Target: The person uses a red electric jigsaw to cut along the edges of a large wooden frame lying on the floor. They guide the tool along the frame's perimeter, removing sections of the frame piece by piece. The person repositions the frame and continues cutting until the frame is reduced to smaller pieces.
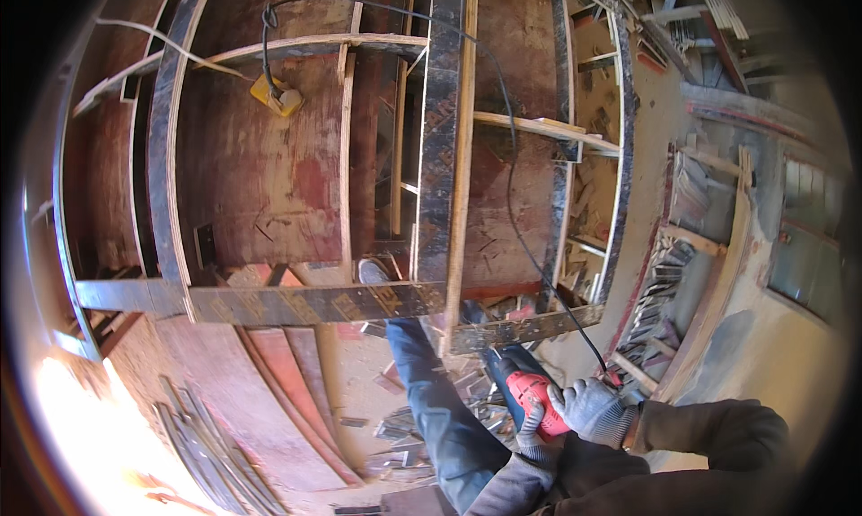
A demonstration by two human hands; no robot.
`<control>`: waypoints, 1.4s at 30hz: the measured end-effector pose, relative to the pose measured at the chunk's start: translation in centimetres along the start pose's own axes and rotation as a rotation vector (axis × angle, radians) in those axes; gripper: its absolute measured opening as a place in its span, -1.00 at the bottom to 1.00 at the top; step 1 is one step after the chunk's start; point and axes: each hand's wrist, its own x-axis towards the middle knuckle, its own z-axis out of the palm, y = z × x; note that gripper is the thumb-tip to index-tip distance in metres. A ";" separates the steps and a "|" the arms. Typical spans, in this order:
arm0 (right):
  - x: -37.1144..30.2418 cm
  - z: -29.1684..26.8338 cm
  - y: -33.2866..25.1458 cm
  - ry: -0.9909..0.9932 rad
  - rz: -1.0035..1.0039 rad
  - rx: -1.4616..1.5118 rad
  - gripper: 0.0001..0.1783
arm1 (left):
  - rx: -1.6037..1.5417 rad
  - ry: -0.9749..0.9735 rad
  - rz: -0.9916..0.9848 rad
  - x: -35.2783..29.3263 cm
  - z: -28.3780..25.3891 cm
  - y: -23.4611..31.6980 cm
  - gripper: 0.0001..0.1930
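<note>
A worker's grey-gloved left hand and grey-gloved right hand grip a red plastic power tool at 5 o'clock; a yellow, cabled box lies toward half past 10.

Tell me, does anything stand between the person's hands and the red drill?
Only the grey gloves: the left hand and right hand are both on the red drill, with nothing else visible between.

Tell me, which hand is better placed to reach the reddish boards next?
Probably the left hand: the reddish boards lie off to the left, and it's nearer them. The right hand is farther over, on the red power tool.
</note>
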 end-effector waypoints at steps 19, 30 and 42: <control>8.9 -1.4 5.8 0.205 0.050 0.129 0.02 | 0.635 0.241 0.845 8.0 8.8 5.9 0.06; 11.5 -3.6 7.1 0.170 0.019 0.082 -0.18 | 0.586 0.352 0.754 9.8 10.8 7.5 0.02; 15.1 -7.4 9.9 0.162 -0.157 0.005 -0.67 | 0.338 0.427 0.757 10.4 14.4 8.2 -0.12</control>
